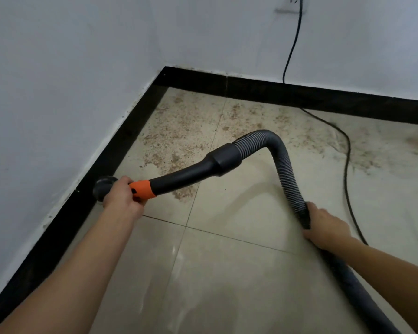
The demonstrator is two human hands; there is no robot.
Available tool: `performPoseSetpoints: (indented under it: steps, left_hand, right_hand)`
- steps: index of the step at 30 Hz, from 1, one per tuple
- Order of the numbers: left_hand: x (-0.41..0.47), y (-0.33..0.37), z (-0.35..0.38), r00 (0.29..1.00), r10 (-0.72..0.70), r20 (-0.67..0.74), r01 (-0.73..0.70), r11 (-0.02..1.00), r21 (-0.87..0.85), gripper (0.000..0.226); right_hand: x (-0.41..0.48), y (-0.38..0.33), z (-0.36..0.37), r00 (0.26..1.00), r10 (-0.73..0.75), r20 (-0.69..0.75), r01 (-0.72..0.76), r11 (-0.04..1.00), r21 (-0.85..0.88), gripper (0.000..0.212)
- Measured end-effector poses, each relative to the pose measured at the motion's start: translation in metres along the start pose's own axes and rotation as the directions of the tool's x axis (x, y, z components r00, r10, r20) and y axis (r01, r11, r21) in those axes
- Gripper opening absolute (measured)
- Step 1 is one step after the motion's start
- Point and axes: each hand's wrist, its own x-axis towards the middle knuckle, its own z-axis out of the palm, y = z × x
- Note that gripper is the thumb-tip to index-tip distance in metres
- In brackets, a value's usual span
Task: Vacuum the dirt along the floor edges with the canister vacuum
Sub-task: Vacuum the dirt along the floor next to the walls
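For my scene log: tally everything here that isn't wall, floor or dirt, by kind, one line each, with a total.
hands: 2, the left hand and the right hand
vacuum hose: 1
power cord: 1
wall socket: 1
total: 5

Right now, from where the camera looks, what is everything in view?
walls: two, white, meeting at the corner
baseboard: two runs, black, along the foot of both walls
floor tiles: several, beige, glossy
dirt: scattered patches, brown, on the floor toward the corner
socket: one, white, high on the far wall
power cord: one, black, down the wall and across the floor
nozzle: one, grey, by the left baseboard
handle tube: one, black with orange collar
hose: one, grey, ribbed, bent
left hand: grips the handle tube
right hand: grips the hose
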Motion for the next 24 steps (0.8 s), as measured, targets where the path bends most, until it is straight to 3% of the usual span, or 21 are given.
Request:
performPoseSetpoints:
  steps: [4, 7, 10, 12, 13, 15, 17, 19, 21, 24]
  left_hand:
    - [0.011, 0.003, -0.004, 0.986, 0.129, -0.107, -0.121, 0.989, 0.081, 0.048]
    - [0.018, -0.012, -0.007, 0.937, 0.321, -0.139, -0.271, 0.918, 0.291, 0.049]
    - [0.018, -0.027, -0.003, 0.939, 0.339, -0.060, -0.301, 0.893, 0.334, 0.043]
    - [0.017, -0.031, 0.004, 0.940, 0.340, -0.034, -0.311, 0.893, 0.325, 0.044]
    - [0.017, -0.033, 0.007, 0.939, 0.342, -0.033, -0.315, 0.895, 0.315, 0.045]
    - [0.016, -0.036, 0.012, 0.937, 0.343, -0.064, -0.308, 0.899, 0.311, 0.048]
    - [0.010, -0.042, 0.014, 0.940, 0.331, -0.076, -0.297, 0.910, 0.291, 0.050]
    - [0.000, -0.051, 0.013, 0.957, 0.281, -0.069, -0.251, 0.925, 0.286, 0.050]
    - [-0.007, -0.061, 0.007, 0.975, 0.218, -0.034, -0.198, 0.933, 0.301, 0.048]
    - [-0.014, -0.063, -0.013, 0.987, 0.132, 0.089, -0.154, 0.935, 0.318, 0.034]
  right_hand:
    - [0.010, 0.083, -0.013, 0.987, 0.087, -0.132, -0.116, 0.966, -0.230, 0.054]
    - [0.004, 0.135, -0.005, 0.979, 0.141, -0.149, -0.187, 0.909, -0.372, 0.053]
    - [0.007, 0.150, -0.001, 0.976, 0.177, -0.125, -0.212, 0.896, -0.390, 0.047]
    - [0.012, 0.124, -0.017, 0.983, 0.154, -0.105, -0.180, 0.929, -0.322, 0.047]
    - [0.014, 0.100, -0.029, 0.986, 0.083, -0.144, -0.118, 0.960, -0.253, 0.051]
    - [0.011, 0.035, -0.055, 0.947, -0.140, -0.290, 0.145, 0.989, -0.004, 0.056]
    - [-0.012, -0.044, -0.071, 0.878, -0.374, -0.299, 0.443, 0.870, 0.214, 0.058]
    - [-0.041, -0.113, -0.068, 0.776, -0.616, -0.138, 0.631, 0.746, 0.214, 0.076]
    - [-0.060, -0.160, -0.049, 0.697, -0.717, -0.012, 0.716, 0.694, 0.082, 0.079]
    - [-0.064, -0.182, -0.030, 0.703, -0.710, -0.044, 0.710, 0.704, 0.002, 0.041]
